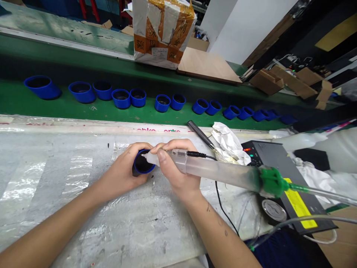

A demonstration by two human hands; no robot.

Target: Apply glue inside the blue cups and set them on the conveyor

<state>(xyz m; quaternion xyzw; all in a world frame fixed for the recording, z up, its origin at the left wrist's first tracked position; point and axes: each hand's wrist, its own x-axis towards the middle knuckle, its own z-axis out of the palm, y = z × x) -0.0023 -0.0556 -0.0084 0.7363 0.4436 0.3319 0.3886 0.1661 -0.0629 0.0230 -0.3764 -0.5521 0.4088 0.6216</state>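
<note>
Worktop, film-covered and wrinkled, seen nearest, with a near edge slanting up past the right forearm. Noted a broad open stretch on the left, beside the left forearm, and tighter room on the right. Held a blue-rimmed cup in the left hand, curled around its side, at mid-worktop, well in from the edges. Gripped a cloudy dispensing barrel pen-fashion in the right hand, with fingers closed near the front and the white nozzle angled over the cup's mouth. Saw darkness inside the cup; could not tell its contents, nor the barrel's fill level. Traced a green cap at the barrel's rear, joined to a transparent hose. Found a dark control box crowding the right side, with a yellow label. Spotted crumpled tissue and a black-handled tool together beyond the right hand. Farther off, met the back edge, marked with pink lettering, then a green channel holding a long row of blue cups, several in pairs, with mouths up and dark interiors. Beyond, made out a taped box beside a wooden board, and open cartons at far right.
</note>
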